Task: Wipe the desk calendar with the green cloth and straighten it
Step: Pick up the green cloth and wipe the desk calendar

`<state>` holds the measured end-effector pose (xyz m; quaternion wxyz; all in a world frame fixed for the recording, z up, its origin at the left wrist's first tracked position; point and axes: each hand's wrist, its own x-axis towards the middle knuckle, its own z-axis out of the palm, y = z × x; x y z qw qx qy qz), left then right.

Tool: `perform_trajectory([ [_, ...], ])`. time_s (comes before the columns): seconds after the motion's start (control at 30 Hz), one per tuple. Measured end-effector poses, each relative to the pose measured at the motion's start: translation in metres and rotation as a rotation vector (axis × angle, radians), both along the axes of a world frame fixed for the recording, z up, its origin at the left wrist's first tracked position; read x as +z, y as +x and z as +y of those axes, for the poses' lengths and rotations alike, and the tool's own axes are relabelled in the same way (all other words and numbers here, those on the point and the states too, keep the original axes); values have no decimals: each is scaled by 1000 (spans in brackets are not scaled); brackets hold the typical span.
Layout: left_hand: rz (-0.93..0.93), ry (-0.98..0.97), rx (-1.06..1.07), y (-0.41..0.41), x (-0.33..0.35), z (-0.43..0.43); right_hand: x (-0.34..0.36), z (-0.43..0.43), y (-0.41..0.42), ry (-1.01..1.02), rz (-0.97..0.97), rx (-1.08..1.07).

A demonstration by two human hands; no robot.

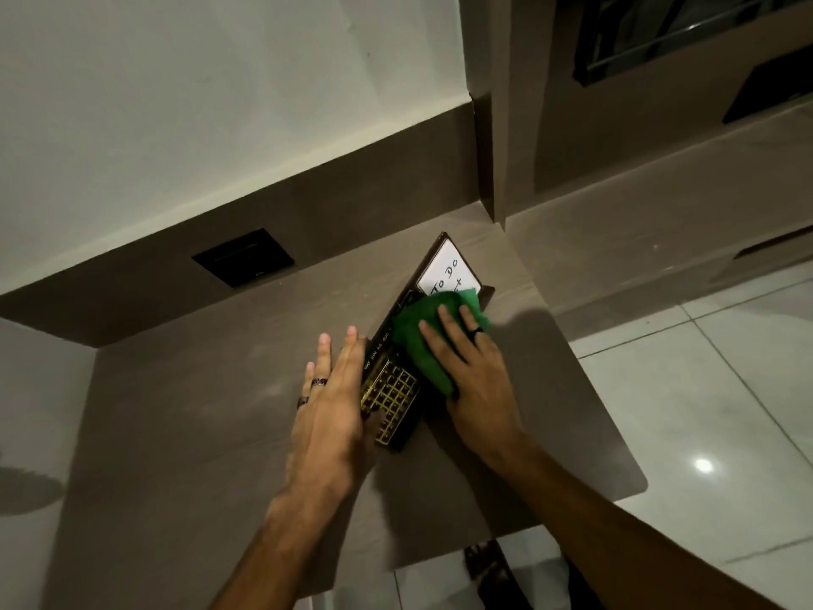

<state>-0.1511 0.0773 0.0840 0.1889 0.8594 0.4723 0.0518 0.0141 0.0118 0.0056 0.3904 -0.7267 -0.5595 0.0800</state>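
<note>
A dark desk calendar (396, 389) with a gold date grid and a white "To Do" panel stands slanted on the brown desk (198, 433). My left hand (330, 411) rests flat against its left side, fingers straight, thumb hidden behind. A green cloth (422, 341) lies over the middle of the calendar's face. My right hand (475, 372) presses down on that cloth with fingers spread, covering part of the panel.
A black square plate (243, 257) sits in the low brown ledge behind the desk. A brown pillar (497, 169) rises at the back right. The desk's rounded right edge drops to glossy white floor tiles (704, 389).
</note>
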Motion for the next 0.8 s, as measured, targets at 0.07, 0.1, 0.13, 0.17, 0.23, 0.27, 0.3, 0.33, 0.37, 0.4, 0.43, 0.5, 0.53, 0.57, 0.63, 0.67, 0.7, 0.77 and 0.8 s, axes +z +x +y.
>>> perform_trajectory([
  [0.07, -25, 12, 9, 0, -1, -1, -2, -10, -9, -31, 22, -13],
  [0.1, -36, 15, 11, 1, -1, -1, -2, -13, -16, -18, 24, 34],
  [0.13, -41, 16, 6, 0, 0, -1, 2, -12, -21, 10, 34, 90],
  [0.17, -38, 12, -3, 0, 0, 0, 9, -7, -22, 53, 48, 129],
  [0.23, -18, -1, -20, 1, 1, 0, 26, 11, -16, 113, 71, 128],
  [0.27, -7, -7, -18, 1, 1, 0, 31, 19, -9, 125, 66, 97],
  [0.3, 0, -7, -12, 1, 2, -1, 34, 25, -3, 121, 64, 61],
  [0.33, 6, -5, -10, 1, 3, -1, 32, 26, 0, 108, 77, 33],
  [0.37, 15, -3, -13, 1, 3, -1, 29, 22, -2, 88, 101, 12],
  [0.4, 25, 1, -19, 1, 4, -1, 23, 15, -8, 67, 119, -3],
  [0.43, 35, 6, -27, 1, 3, 0, 17, 7, -18, 51, 125, -1],
  [0.5, 57, 15, -46, 1, 2, 2, 5, -7, -38, 64, 102, 71],
  [0.53, 61, 25, -52, 1, 3, 2, 2, -9, -41, 90, 81, 115],
  [0.57, 60, 35, -56, 1, 3, 2, 1, -6, -35, 126, 52, 152],
  [0.63, 66, 36, -55, 1, 2, 1, 0, 5, -9, 162, -42, 188],
  [0.67, 71, 37, -55, 1, 3, 1, -1, 10, 6, 152, -92, 167],
  [0.7, 80, 40, -54, 1, 3, 1, -3, 11, 20, 119, -117, 121],
  [0.77, 109, 49, -61, 2, 6, 1, -11, 3, 35, 23, -129, 46],
  [0.8, 129, 58, -65, 3, 7, 1, -17, -6, 36, -2, -169, 51],
])
